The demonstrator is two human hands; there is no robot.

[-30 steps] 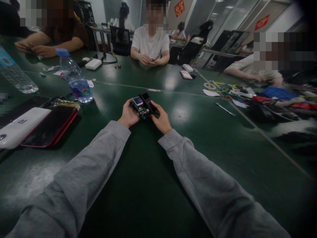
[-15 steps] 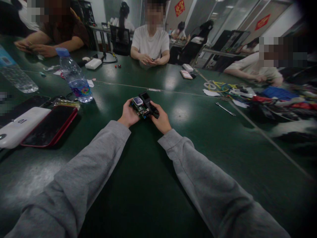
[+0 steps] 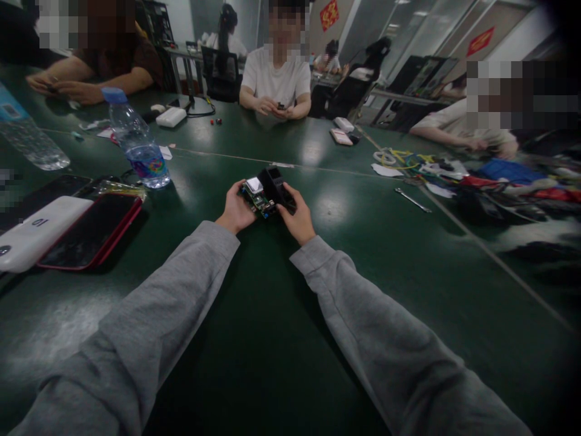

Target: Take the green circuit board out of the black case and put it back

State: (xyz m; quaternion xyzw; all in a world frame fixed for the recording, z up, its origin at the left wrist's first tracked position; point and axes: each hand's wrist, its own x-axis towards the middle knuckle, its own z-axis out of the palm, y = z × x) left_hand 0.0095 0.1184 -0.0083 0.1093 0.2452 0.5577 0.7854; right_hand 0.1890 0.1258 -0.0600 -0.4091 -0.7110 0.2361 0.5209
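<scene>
Centres on a green circuit board point(image 3: 259, 201) with a bright square display point(image 3: 254, 185) at its far left end, located over the middle of a dark green tabletop point(image 3: 272, 315). Shows it gripped by its left side in the left hand point(image 3: 238, 209), palm beneath and fingers wrapped around. Shows, just beside it, a black housing point(image 3: 275, 184), tilted and clamped between thumb and fingers of the right hand point(image 3: 297, 215) — too small to tell whether touching the board. Places to the left a water bottle point(image 3: 143, 148) with a blue cap, upright; nearer, a phone in a red case point(image 3: 93, 233) beside a white slab-shaped device point(image 3: 43, 233); and at the left edge, a second bottle point(image 3: 34, 136). Includes to the right a metal wrench point(image 3: 412, 200), lying near a tangle of cables point(image 3: 408, 158) and blue fabric point(image 3: 512, 171). Extends across the table to a white box point(image 3: 171, 117) and a person in a white T-shirt point(image 3: 276, 79), hands around a small dark object — with further people seated at far left and far right.
</scene>
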